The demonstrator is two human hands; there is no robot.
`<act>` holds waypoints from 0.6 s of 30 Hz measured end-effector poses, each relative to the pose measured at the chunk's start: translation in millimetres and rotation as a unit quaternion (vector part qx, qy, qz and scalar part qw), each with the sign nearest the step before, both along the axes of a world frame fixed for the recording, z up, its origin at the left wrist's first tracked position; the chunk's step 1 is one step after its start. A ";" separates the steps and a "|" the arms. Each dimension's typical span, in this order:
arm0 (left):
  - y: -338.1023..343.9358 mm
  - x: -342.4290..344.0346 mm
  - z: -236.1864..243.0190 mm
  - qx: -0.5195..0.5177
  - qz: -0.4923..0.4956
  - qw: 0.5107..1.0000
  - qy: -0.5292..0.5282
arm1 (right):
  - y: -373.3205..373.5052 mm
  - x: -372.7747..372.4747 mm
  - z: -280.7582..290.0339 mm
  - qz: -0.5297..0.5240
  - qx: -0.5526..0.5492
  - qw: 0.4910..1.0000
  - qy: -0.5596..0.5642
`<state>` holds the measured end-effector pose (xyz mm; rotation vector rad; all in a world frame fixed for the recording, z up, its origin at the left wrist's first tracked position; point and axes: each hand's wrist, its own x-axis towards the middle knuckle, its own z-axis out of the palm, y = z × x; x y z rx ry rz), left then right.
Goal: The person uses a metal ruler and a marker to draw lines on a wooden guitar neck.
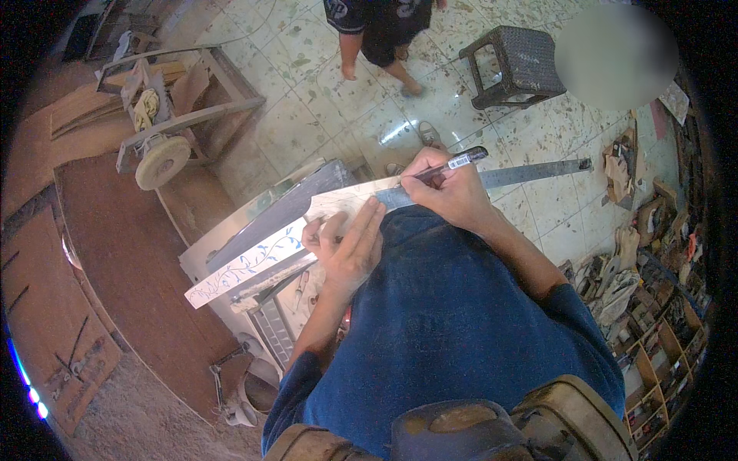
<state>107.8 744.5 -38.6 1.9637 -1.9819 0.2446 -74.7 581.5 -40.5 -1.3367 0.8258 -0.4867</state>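
Observation:
A long pale wooden piece [247,260], with a blue leafy vine drawn along it, lies slantwise in front of me. My left hand [350,246] is palm down on it: two fingers stretch toward the end of a steel ruler [530,173], two are bent on the wood, and the thumb is hidden. Between the fingers of my right hand [452,188] is a dark marker pen [466,158]. That hand rests over the ruler at the wood's right end. The pen's tip is hidden behind my fingers.
Beneath the wood is a grey work surface [296,207]. A wooden frame with a round wheel [163,161] stands at left, near a brown panel [127,284]. Ahead are another person [384,31] and a dark woven stool [526,65]. Divided shelves [653,369] hold things at right.

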 end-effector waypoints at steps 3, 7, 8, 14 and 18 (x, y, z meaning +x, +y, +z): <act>-0.2 0.5 -0.1 -0.001 -0.001 1.000 0.002 | -2.2 0.0 5.7 0.009 -0.015 1.000 0.009; -0.3 0.5 0.0 0.000 -0.001 1.000 0.003 | -1.7 1.0 3.8 0.003 -0.022 1.000 0.009; -0.4 0.6 0.1 0.000 -0.001 1.000 0.003 | -1.8 1.2 3.8 0.003 -0.026 1.000 0.010; 0.0 0.2 -0.3 0.003 -0.001 1.000 0.004 | -2.8 0.6 5.2 0.004 -0.036 0.999 0.007; 0.8 1.2 -1.7 0.000 -0.005 1.000 0.007 | -1.2 0.6 0.8 0.000 -0.015 1.000 0.002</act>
